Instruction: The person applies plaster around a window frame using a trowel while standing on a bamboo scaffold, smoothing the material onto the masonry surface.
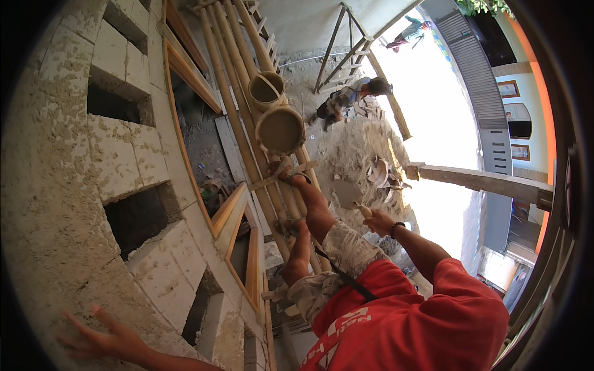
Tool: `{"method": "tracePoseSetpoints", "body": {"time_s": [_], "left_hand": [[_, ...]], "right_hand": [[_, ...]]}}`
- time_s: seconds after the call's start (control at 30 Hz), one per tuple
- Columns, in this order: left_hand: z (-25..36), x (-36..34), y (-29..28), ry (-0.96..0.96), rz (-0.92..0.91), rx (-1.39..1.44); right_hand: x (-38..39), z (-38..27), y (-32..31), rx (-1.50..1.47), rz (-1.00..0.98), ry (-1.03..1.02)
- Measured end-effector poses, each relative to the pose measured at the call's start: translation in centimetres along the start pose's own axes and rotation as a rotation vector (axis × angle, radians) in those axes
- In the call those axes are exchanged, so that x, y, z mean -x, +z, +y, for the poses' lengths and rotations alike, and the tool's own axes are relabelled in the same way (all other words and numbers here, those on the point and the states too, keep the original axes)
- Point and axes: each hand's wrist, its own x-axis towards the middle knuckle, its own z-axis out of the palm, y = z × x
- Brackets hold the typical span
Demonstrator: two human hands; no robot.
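Observation:
My right hand (380,220) grips the pale handle of a trowel (344,191), its grey blade out over the drop beside the scaffold. My left hand (99,337) is spread open on or very near the rough block wall (68,235) at lower left; contact is unclear. That wall has several square openings and wooden frames (224,207). My sandalled feet stand on bamboo poles (247,167). Just beyond them are a bucket of grey mortar (279,131) and a second bucket (265,89) with grey contents.
Below, another person (349,99) bends near broken rubble on sandy ground. A wooden beam (476,179) crosses at right. A trestle frame (334,62) stands at the plastered wall (297,25). Another person (408,34) is out in the bright area near a grey gate (458,74).

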Motion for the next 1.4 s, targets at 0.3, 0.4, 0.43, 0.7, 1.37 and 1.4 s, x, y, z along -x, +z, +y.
{"method": "tracePoseSetpoints", "body": {"time_s": [0.3,0.4,0.43,0.7,1.37,1.4], "left_hand": [[-0.7,1.5,2.7,-0.061,-0.039,-0.186],[-0.6,1.5,2.9,-0.074,-0.061,-0.224],[-0.5,1.4,2.9,-0.078,-0.07,-0.23],[-0.8,1.8,3.7,-0.109,-0.117,-0.267],[-0.4,1.1,4.9,-0.043,-0.069,-0.291],[-0.3,1.1,4.8,-0.043,-0.066,-0.298]], "right_hand": [[2.7,3.7,0.2,-0.014,0.025,0.09],[2.5,3.4,0.2,-0.013,0.018,0.081],[2.4,3.0,0.0,-0.014,0.015,0.078],[2.7,-3.3,-1.2,-0.066,0.066,0.065],[-4.6,-11.4,-7.1,-0.04,0.052,0.074],[-5.3,-12.5,-7.7,-0.045,0.046,0.051]]}}
